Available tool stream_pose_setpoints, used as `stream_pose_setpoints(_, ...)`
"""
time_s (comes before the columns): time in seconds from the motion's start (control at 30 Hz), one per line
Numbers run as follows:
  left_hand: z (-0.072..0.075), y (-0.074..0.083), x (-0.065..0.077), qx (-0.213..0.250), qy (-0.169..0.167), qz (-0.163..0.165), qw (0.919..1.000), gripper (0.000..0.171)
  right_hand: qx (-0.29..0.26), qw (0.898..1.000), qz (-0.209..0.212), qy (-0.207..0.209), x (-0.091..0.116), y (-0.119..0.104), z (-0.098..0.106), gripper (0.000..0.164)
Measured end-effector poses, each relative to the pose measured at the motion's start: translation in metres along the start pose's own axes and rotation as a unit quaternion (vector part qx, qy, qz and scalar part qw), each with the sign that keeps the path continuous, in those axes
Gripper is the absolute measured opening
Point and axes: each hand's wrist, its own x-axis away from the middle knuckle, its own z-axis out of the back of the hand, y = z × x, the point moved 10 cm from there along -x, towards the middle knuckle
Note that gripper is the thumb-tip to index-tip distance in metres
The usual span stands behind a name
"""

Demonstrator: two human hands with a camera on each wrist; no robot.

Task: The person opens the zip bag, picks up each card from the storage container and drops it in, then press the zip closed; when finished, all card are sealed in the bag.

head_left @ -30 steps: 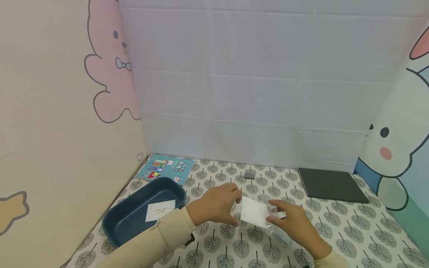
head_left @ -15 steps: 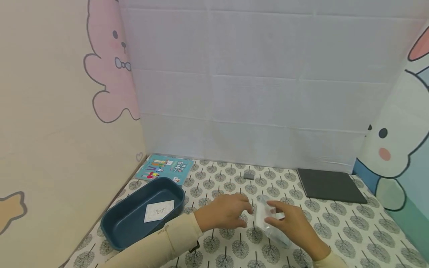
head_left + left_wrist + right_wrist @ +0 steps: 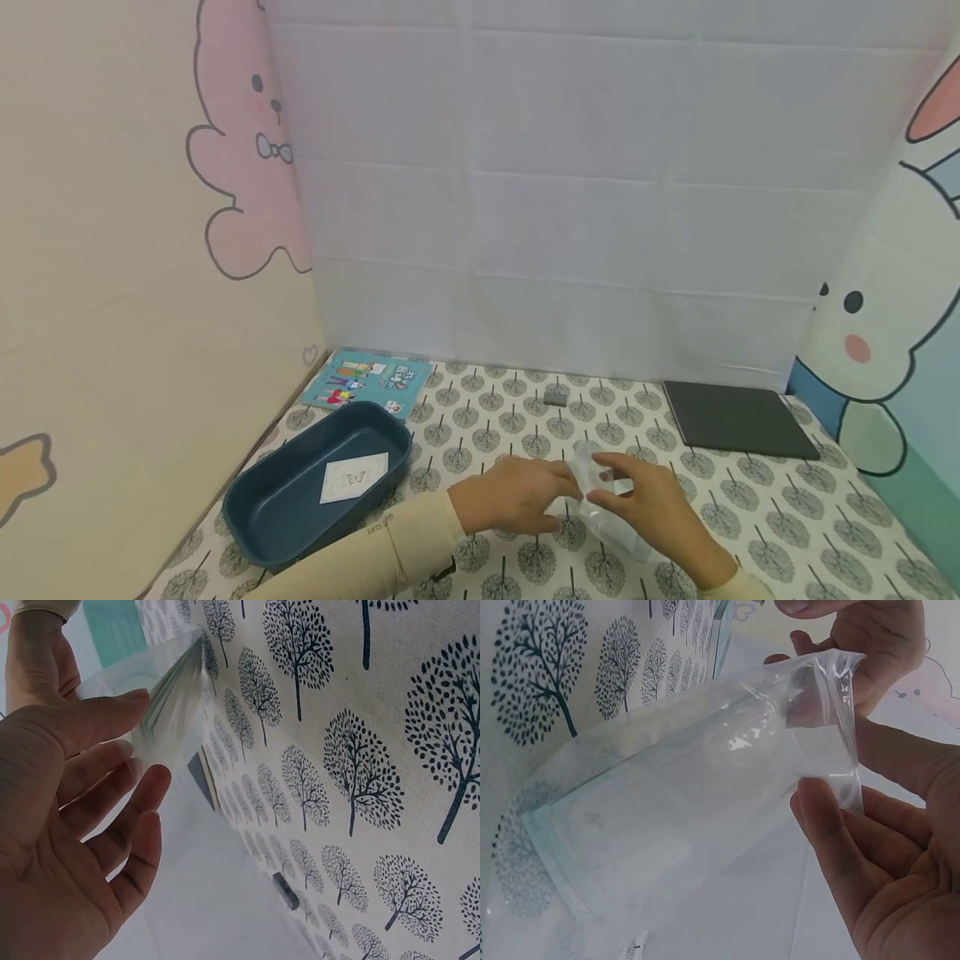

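My right hand point(image 3: 651, 500) holds a clear plastic bag point(image 3: 609, 523) near its mouth, thumb and fingers at the film. A stack of pale, thin cards point(image 3: 615, 840) lies inside, seen through the plastic in the right wrist view. From the other side my left hand point(image 3: 517, 496) reaches to the bag's mouth, its fingertips right at the edge. In the left wrist view the left thumb and fingers stand apart, some fingertips showing through the film. A white card point(image 3: 354, 477) with a small butterfly drawing lies across the blue tray point(image 3: 258, 500) to the left.
A turquoise picture book point(image 3: 367, 382) lies behind the tray at the back left. Far back in the middle sits a small grey block point(image 3: 556, 399). A flat black rectangular board point(image 3: 738, 420) lies at the back right. A tree-print cloth covers the table.
The white card that stuck out of the bag's mouth has gone into the bag. My left hand has moved right, up to the bag, while the right hand has stayed nearly in place.
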Motion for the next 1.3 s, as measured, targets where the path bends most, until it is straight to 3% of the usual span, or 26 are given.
stream_pose_setpoints(0.3,-0.005,0.002,0.000,-0.016,0.005,-0.018,0.9997,0.049,-0.001,1.000,-0.009,-0.002,0.000,-0.002,-0.001,0.053)
stream_pose_setpoints(0.47,0.007,-0.013,0.017,0.008,0.013,-0.014,0.9998,0.042,-0.002,1.000,-0.010,-0.003,0.001,0.001,-0.001,0.053)
stream_pose_setpoints(0.67,0.035,-0.055,0.048,0.022,0.029,0.026,0.9990,0.033,-0.001,1.000,0.001,-0.007,-0.001,0.003,0.000,0.053)
stream_pose_setpoints(0.87,0.047,-0.097,0.082,0.013,0.039,0.075,0.9963,0.027,-0.010,1.000,-0.002,-0.006,0.001,0.004,0.002,0.053)
stream_pose_setpoints(1.03,0.049,-0.138,0.116,-0.007,0.049,0.133,0.9899,0.022,-0.011,1.000,-0.006,-0.007,0.002,0.006,0.002,0.052)
stream_pose_setpoints(1.3,0.032,-0.195,0.159,-0.001,0.012,0.210,0.9777,0.019,-0.012,1.000,-0.011,-0.008,0.002,0.008,0.001,0.051)
